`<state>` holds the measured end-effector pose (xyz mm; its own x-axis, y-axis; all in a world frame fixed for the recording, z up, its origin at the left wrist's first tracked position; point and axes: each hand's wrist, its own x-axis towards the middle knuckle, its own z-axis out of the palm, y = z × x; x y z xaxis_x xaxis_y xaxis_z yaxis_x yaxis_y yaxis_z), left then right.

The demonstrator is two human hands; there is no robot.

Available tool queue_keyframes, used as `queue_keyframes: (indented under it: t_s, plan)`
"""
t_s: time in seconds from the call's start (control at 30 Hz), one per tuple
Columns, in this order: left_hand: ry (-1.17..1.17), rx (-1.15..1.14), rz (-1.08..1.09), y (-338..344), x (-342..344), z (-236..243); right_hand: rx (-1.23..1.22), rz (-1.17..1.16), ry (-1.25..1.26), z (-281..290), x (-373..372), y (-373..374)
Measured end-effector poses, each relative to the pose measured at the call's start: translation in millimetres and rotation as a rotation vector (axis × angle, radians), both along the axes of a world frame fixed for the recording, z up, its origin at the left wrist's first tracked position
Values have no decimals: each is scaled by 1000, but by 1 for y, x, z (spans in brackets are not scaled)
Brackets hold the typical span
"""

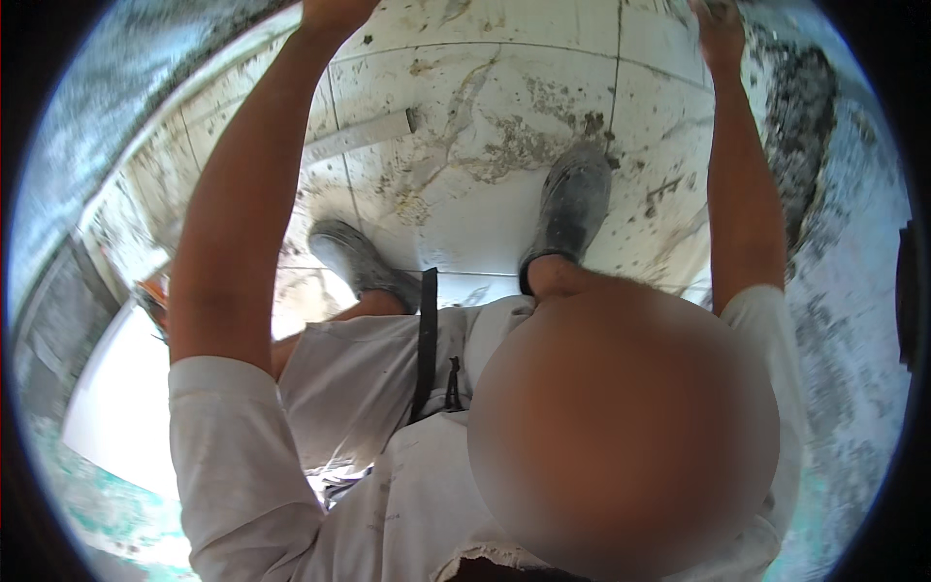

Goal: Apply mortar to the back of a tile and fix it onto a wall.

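My left hand [337,12] is cut off at the top edge, right hand [722,39] partly; can't tell if either's gripping. Nearest my left: pale flat strip [364,135] on tiled floor [524,82]. Probably light, stiff, gritty; hold mid-length. Arms [238,204] reach forward, wide apart.

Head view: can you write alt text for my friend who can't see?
Two bare forearms reach the top edge, where the left hand and right hand are partly cut off; any grip is unclear. Grey shoes stand on a dirty tiled floor near a flat strip. Lower down are a pale shirt and shorts.
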<state>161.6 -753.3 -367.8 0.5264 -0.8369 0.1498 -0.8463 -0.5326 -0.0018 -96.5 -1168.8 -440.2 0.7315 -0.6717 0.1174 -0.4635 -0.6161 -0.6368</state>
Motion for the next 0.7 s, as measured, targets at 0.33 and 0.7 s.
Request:
queue_keyframes:
  t_s: [0.33,0.7]
  plan:
    - [185,-50,-92,-22,0,28,4,-113,-290,-27,-10,-8]
    - [260,-4,31,-25,-6,42,279,-124,-315,-17,-4,0]
